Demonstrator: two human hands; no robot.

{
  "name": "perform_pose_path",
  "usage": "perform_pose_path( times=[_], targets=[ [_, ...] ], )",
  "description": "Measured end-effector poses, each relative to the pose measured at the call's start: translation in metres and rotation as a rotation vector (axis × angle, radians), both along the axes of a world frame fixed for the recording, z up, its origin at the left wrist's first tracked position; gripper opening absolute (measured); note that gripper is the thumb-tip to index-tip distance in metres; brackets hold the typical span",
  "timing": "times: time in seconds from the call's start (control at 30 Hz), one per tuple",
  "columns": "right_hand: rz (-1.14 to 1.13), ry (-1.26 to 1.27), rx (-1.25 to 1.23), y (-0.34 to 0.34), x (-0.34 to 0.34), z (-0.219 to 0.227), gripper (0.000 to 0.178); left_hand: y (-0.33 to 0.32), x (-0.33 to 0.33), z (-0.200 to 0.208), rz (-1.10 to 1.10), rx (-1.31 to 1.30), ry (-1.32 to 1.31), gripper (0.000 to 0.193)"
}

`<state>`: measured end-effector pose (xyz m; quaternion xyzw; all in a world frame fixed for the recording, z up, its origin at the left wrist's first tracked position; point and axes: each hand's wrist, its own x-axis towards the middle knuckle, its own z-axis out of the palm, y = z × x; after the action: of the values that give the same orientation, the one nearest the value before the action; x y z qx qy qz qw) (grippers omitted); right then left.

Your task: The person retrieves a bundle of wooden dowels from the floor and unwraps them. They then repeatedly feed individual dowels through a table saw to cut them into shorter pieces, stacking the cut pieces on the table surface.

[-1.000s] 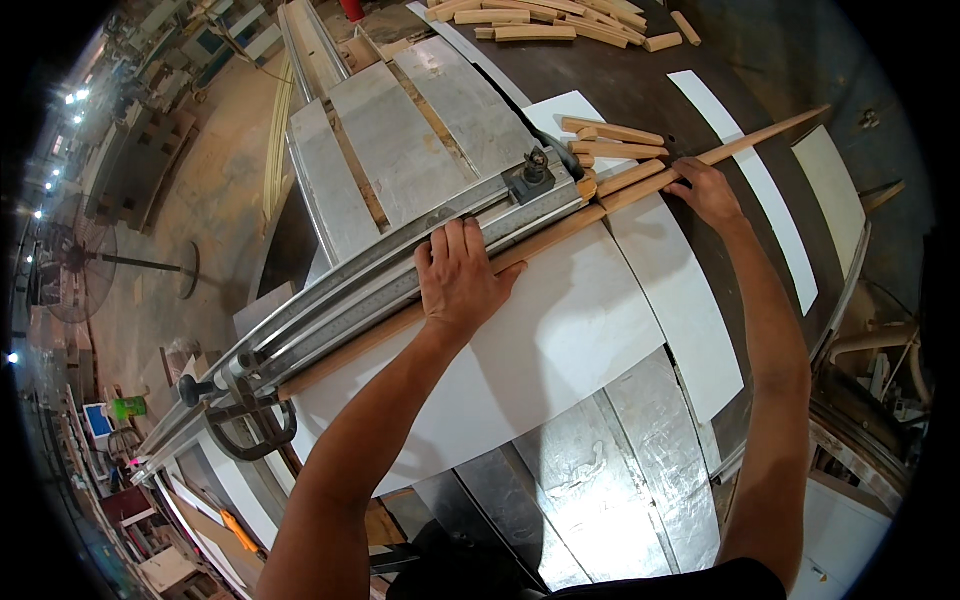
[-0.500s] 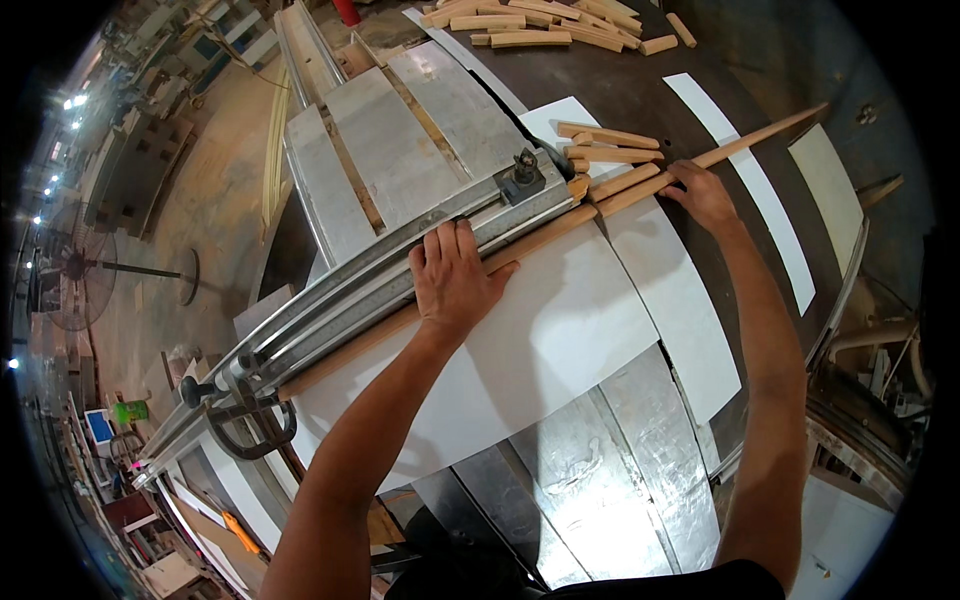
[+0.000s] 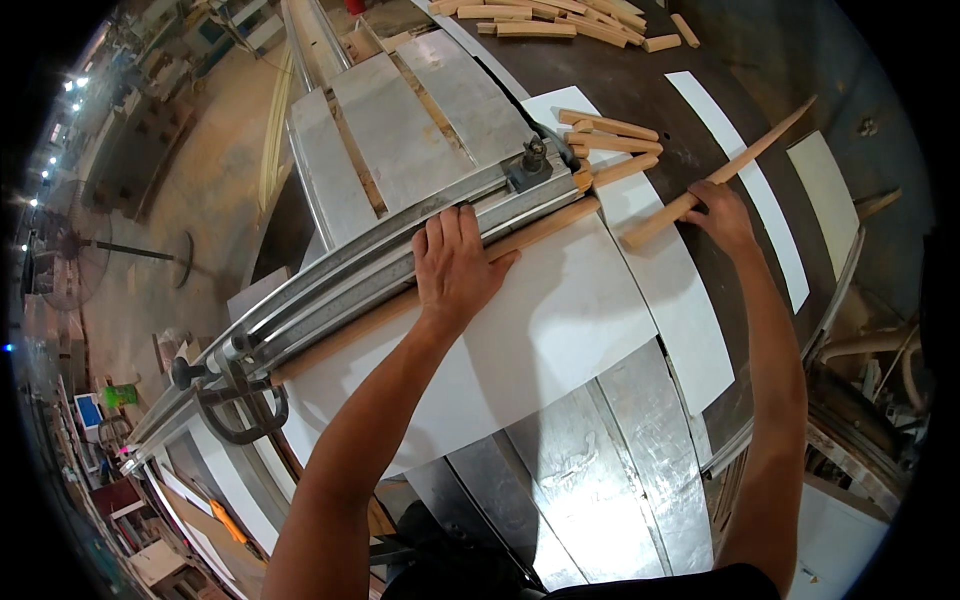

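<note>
My left hand lies over a metal fence, fingers hooked across it and thumb against a long wooden strip along its near side. My right hand is closed round a separate wooden strip, held slantwise over the dark tabletop, its near end over a white sheet. Between the two strips' ends is a gap. Several short wooden pieces lie by the fence's far end, next to a clamped metal block. A white board lies beneath my left hand's strip.
A C-shaped clamp grips the fence's left end. A pile of short wooden pieces lies at the back of the dark tabletop. Slotted metal plates stand behind the fence. A fan is on the floor at left.
My right hand has moved slightly right, drawing its strip away from the end of the left hand's strip and opening a gap. My left hand keeps its place on the fence.
</note>
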<state>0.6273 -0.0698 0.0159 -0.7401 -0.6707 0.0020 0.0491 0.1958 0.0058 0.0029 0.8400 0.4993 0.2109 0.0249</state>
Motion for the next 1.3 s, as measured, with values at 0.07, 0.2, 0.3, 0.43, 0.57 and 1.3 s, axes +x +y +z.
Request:
perform_pose_path(
  times=[0.07, 0.2, 0.3, 0.43, 0.57, 1.3],
  targets=[
    [0.054, -0.072, -0.043, -0.018, 0.004, 0.007, 0.045, 0.000, 0.000, -0.001, -0.010, 0.018, -0.012, 0.082],
    [0.113, -0.071, 0.045, -0.065, -0.007, 0.008, 0.053, 0.000, -0.002, -0.003, -0.009, 0.014, -0.009, 0.082],
    [0.097, -0.052, -0.007, -0.095, -0.026, 0.015, 0.056, 0.000, 0.000, -0.002, -0.003, 0.000, -0.005, 0.081],
    [0.164, 0.004, 0.033, -0.143, -0.057, -0.001, 0.054, -0.001, 0.000, -0.004, -0.002, 0.023, 0.002, 0.080],
    [0.182, 0.097, 0.056, -0.166, -0.131, 0.001, 0.055, 0.003, 0.000, -0.004, -0.039, 0.004, -0.039, 0.076],
    [-0.068, 0.267, 0.019, -0.344, -0.433, -0.016, 0.070, -0.109, -0.194, -0.015, -0.020, -0.115, -0.023, 0.049]
  ],
)
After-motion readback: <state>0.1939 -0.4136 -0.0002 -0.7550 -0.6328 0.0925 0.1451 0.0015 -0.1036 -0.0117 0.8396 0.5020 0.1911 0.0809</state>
